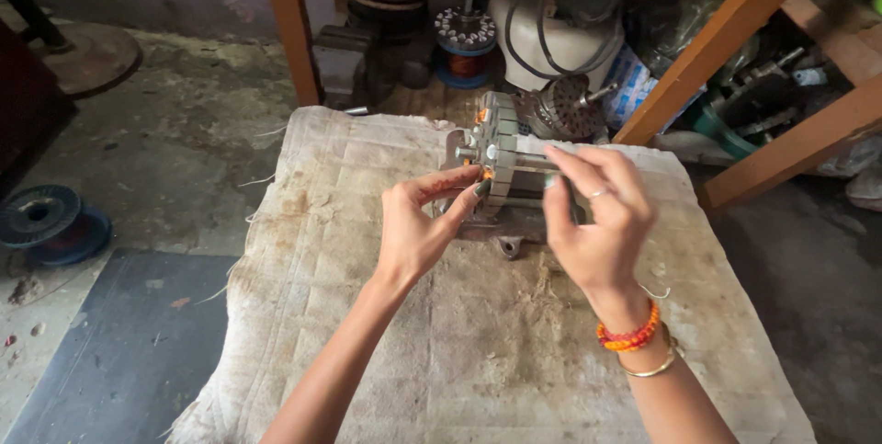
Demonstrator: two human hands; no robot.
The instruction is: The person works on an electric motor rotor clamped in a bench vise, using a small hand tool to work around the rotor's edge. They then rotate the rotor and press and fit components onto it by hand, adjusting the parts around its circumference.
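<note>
1. Now the left hand [418,228] pinches with thumb and forefinger at the slotted edge of the motor core [501,154], which stands on its shaft in a small metal stand [496,223] in the middle of the cloth [367,315].
2. Right hand [597,214] curls loosely round the core's far side; whether it grips firmly I cannot tell.
3. Risks, as I judge them: the pinch could slip off the narrow slot edge, and the sharp steel plates could nick a fingertip. A hard pull could tip the stand, and the bangles could snag.
4. Count: two hands, one core, one stand, one cloth, one blue wire spool [46,222] on the floor, one other motor core [565,104] behind.
</note>
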